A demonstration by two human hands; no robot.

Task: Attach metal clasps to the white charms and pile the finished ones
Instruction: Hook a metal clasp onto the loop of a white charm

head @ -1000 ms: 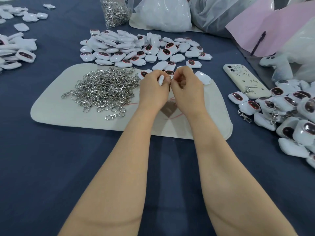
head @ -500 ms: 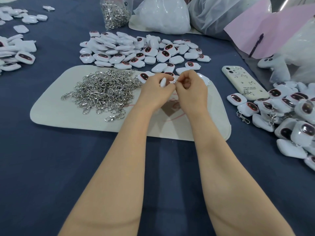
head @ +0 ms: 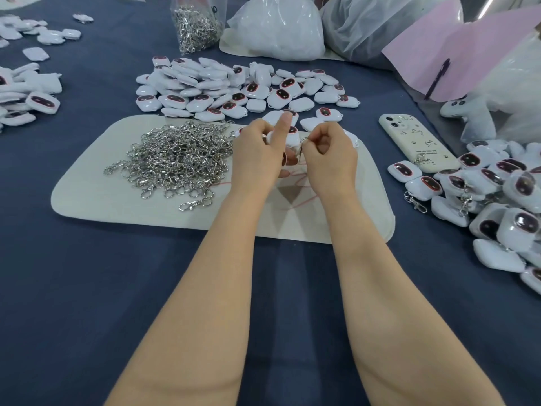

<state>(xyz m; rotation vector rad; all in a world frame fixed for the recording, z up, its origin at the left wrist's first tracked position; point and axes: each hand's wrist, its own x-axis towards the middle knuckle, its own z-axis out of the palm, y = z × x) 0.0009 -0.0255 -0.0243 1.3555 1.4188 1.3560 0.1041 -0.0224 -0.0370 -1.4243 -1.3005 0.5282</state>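
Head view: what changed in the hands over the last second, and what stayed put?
The left hand has lifted one finger straight up off the white charm it still grips, and the charm shows more. The right hand has drawn slightly apart, still pinching the clasp. Nothing taken up or released. Clasp heap, loose charms, finished pile and phone unchanged.

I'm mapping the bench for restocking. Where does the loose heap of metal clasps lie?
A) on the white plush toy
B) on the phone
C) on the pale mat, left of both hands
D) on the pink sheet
C: the heap of metal clasps lies on the pale mat, just left of the left hand, which holds a white charm while the right hand pinches a single clasp.
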